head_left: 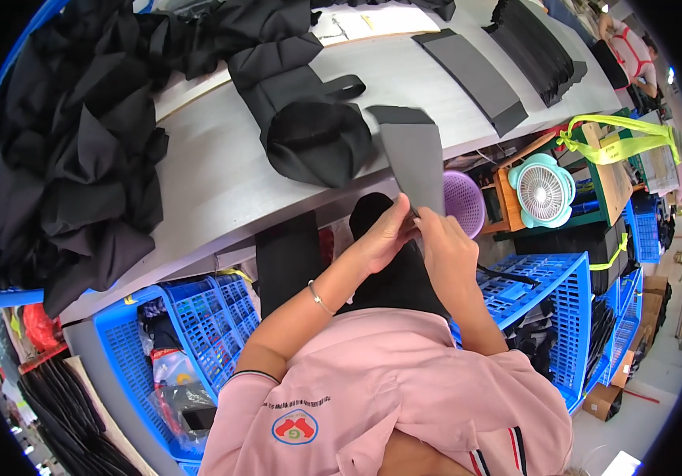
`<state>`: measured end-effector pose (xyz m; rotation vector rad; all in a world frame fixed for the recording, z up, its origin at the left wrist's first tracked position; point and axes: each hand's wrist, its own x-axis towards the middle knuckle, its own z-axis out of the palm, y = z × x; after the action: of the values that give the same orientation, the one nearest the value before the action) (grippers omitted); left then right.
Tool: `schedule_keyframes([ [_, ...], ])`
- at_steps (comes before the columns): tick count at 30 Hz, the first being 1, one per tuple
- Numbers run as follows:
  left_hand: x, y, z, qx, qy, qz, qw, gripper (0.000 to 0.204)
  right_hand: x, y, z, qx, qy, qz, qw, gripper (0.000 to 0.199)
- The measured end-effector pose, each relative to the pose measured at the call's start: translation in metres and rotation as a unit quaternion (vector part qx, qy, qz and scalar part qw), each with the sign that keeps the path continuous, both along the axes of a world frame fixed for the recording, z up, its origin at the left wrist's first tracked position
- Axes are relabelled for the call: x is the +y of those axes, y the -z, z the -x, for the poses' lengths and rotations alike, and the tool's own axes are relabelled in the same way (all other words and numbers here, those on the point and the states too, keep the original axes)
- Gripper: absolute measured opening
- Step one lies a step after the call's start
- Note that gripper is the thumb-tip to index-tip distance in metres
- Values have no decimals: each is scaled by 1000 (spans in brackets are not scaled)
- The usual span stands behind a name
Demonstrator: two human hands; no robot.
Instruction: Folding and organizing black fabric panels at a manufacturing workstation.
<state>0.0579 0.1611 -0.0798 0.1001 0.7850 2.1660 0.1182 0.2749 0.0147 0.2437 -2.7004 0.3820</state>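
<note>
Both my hands meet at the near end of a long grey panel with a black end flap (412,147), which slants up over the table edge. My left hand (387,230) pinches that end, thumb along it. Against it, my right hand (446,246) closes on the same end with curled fingers. Just left of the panel, a black fabric piece with a rounded, pouch-like end and a strap loop (317,143) lies on the table. Further right rests another grey panel with black ends (472,79), beside a stack of black panels (531,51).
A large heap of black fabric (79,159) covers the left of the grey table (202,151). Blue plastic baskets (198,317) (563,317) stand at both sides of me. A purple basket (463,205) and a turquoise fan (542,190) are at the right; another person (630,51) is beyond.
</note>
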Motion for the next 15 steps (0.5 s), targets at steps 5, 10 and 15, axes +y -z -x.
schedule_keyframes([
  [5, 1, -8, -4, 9, 8, -68, 998, 93, 1, -11, -34, -100, 19, 302, 948, 16],
  [10, -9, -48, -7, -7, -74, -90, 993, 66, 8, 16, -41, -117, 63, 517, 845, 14],
  [15, -32, -66, 0, -3, -182, -43, 982, 51, 3, 30, -58, -176, 45, 444, 877, 25],
])
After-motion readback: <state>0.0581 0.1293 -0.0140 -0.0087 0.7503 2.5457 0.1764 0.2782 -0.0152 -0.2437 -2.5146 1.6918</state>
